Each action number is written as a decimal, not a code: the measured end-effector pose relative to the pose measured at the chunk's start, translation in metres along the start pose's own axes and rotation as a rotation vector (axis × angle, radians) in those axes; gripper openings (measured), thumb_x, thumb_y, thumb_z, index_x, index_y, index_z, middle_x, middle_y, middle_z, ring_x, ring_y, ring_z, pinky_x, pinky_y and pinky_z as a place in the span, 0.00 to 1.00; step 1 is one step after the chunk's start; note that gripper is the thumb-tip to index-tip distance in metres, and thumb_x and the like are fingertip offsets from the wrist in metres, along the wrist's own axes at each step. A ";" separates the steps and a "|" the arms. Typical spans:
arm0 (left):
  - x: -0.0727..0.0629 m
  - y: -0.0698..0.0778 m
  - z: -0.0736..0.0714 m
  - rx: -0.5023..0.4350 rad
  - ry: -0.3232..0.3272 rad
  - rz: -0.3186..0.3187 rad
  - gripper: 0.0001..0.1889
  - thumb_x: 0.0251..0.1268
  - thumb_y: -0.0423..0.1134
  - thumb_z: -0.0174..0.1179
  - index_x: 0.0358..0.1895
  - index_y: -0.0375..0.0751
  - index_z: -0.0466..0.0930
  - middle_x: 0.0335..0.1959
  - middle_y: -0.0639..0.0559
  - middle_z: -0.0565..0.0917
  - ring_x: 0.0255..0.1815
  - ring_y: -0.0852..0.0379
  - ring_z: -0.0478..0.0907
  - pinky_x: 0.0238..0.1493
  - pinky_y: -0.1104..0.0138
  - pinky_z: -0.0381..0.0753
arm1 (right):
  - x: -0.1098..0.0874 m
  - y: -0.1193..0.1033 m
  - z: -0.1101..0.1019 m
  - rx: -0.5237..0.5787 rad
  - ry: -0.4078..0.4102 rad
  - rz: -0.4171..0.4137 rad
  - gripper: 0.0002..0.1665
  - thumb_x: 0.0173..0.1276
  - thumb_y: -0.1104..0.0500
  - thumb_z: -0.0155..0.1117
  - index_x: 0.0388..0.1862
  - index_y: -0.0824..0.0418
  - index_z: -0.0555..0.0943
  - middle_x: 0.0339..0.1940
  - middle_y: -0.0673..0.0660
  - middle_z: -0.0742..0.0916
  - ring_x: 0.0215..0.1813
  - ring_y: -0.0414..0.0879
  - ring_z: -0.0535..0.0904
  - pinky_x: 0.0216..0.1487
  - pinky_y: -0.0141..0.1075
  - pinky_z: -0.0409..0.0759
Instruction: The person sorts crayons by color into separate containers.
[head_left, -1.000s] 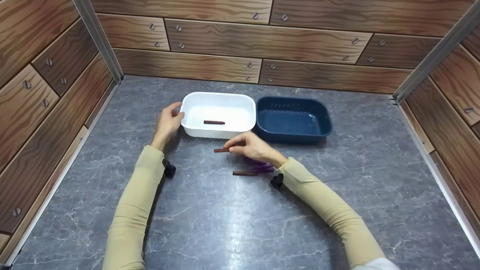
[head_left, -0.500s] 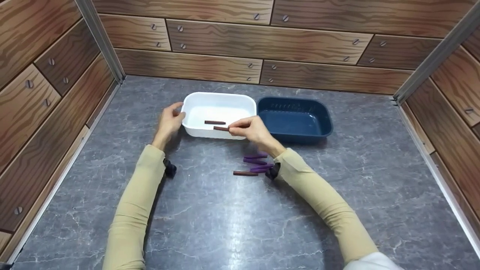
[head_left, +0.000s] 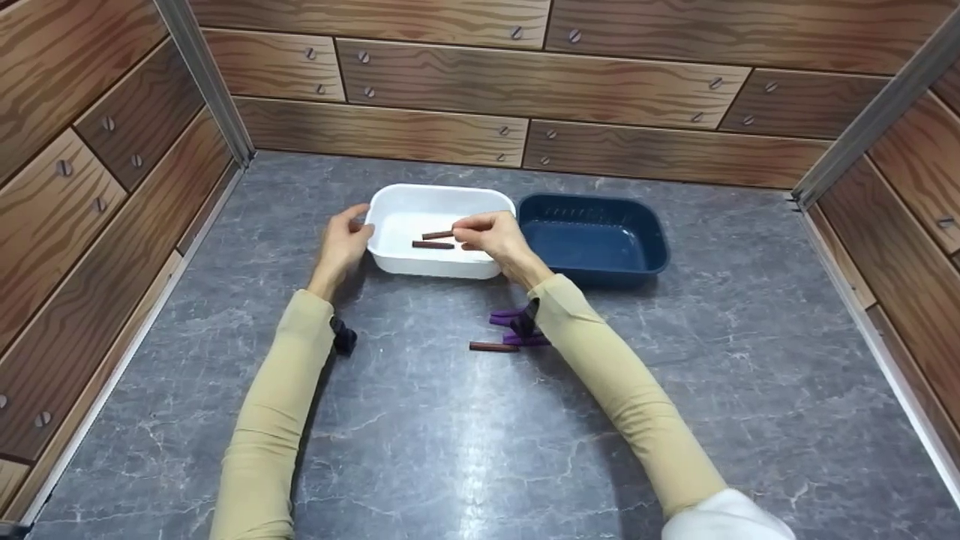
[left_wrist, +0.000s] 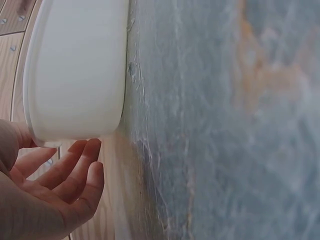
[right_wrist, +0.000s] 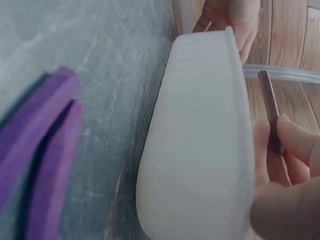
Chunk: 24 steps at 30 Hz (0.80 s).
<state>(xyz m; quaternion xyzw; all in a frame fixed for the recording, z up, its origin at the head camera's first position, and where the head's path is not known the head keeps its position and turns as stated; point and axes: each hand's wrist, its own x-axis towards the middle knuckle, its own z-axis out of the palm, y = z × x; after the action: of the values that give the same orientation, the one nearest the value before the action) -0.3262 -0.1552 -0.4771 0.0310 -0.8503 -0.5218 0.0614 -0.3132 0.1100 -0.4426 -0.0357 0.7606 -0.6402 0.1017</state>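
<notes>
My right hand (head_left: 495,236) pinches a short brown stick (right_wrist: 270,102) between thumb and fingers, over the white basin (head_left: 435,268). Another brown stick (head_left: 433,245) lies on that basin's floor, just below the held one in the head view. At the basin's left end, my left hand (head_left: 343,244) holds the rim, its other fingers bent against the outer end wall in the left wrist view. Nearer me on the tabletop lie a third brown stick (head_left: 493,347) and several purple sticks (right_wrist: 50,170), partly hidden by the right wrist in the head view.
A dark blue basin (head_left: 600,276) stands right beside the white one. Wood-patterned walls (head_left: 435,82) enclose the grey marbled tabletop (head_left: 420,450) at the back and both sides. A small black camera sits on each wrist.
My right hand has carried its brown stick from the tabletop up past the front rim and over the white basin's inside. The left hand stays at the left rim.
</notes>
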 end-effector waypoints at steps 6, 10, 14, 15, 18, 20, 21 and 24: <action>0.000 0.001 0.001 -0.004 0.009 -0.006 0.23 0.67 0.34 0.54 0.66 0.38 0.74 0.43 0.35 0.83 0.39 0.51 0.77 0.37 0.70 0.74 | 0.014 -0.003 0.005 0.052 0.041 -0.014 0.15 0.65 0.65 0.68 0.49 0.71 0.85 0.42 0.60 0.87 0.49 0.59 0.83 0.49 0.40 0.84; 0.000 0.001 0.001 0.003 0.002 -0.015 0.23 0.68 0.34 0.54 0.66 0.39 0.73 0.43 0.35 0.83 0.39 0.51 0.77 0.36 0.69 0.74 | 0.026 -0.003 0.009 0.118 0.039 0.015 0.17 0.65 0.69 0.66 0.52 0.72 0.83 0.49 0.67 0.86 0.56 0.64 0.81 0.52 0.38 0.83; 0.001 0.002 0.000 0.012 -0.011 -0.032 0.23 0.69 0.35 0.53 0.67 0.40 0.72 0.45 0.36 0.83 0.40 0.51 0.77 0.36 0.69 0.75 | 0.038 -0.001 0.013 0.120 0.045 0.038 0.17 0.65 0.72 0.63 0.53 0.73 0.82 0.52 0.69 0.85 0.56 0.60 0.82 0.49 0.33 0.84; 0.001 0.002 0.000 0.010 -0.012 -0.036 0.23 0.69 0.35 0.53 0.67 0.40 0.72 0.45 0.36 0.83 0.40 0.51 0.77 0.36 0.68 0.75 | 0.041 0.000 0.015 0.109 0.055 0.044 0.17 0.65 0.71 0.63 0.53 0.72 0.82 0.51 0.69 0.85 0.53 0.58 0.83 0.48 0.33 0.84; 0.001 0.002 0.000 0.007 -0.017 -0.036 0.23 0.70 0.35 0.53 0.68 0.40 0.72 0.46 0.36 0.82 0.41 0.50 0.77 0.37 0.68 0.75 | 0.045 0.003 0.018 0.054 0.084 0.060 0.16 0.67 0.67 0.64 0.53 0.68 0.83 0.50 0.65 0.87 0.45 0.49 0.85 0.43 0.32 0.84; 0.001 0.002 0.000 0.016 -0.018 -0.035 0.23 0.70 0.35 0.53 0.68 0.40 0.72 0.46 0.36 0.82 0.41 0.50 0.77 0.37 0.68 0.74 | 0.048 0.005 0.020 0.003 0.095 0.071 0.15 0.68 0.63 0.65 0.53 0.64 0.85 0.49 0.62 0.88 0.41 0.43 0.84 0.41 0.32 0.83; 0.001 0.002 0.000 0.022 -0.018 -0.035 0.23 0.70 0.35 0.53 0.68 0.41 0.71 0.46 0.37 0.83 0.41 0.50 0.77 0.37 0.68 0.74 | 0.048 0.005 0.020 -0.020 0.098 0.075 0.15 0.68 0.62 0.65 0.53 0.62 0.85 0.49 0.61 0.88 0.40 0.42 0.83 0.40 0.32 0.82; 0.000 0.003 0.000 0.032 -0.015 -0.040 0.24 0.70 0.36 0.53 0.69 0.41 0.71 0.46 0.38 0.82 0.40 0.51 0.76 0.36 0.68 0.73 | 0.049 0.007 0.021 -0.054 0.105 0.084 0.14 0.68 0.59 0.66 0.52 0.59 0.86 0.48 0.57 0.88 0.42 0.41 0.82 0.42 0.34 0.82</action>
<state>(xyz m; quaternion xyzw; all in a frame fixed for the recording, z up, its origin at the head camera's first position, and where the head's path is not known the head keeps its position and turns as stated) -0.3262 -0.1541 -0.4748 0.0449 -0.8582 -0.5095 0.0440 -0.3567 0.0816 -0.4584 0.0271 0.7826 -0.6157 0.0876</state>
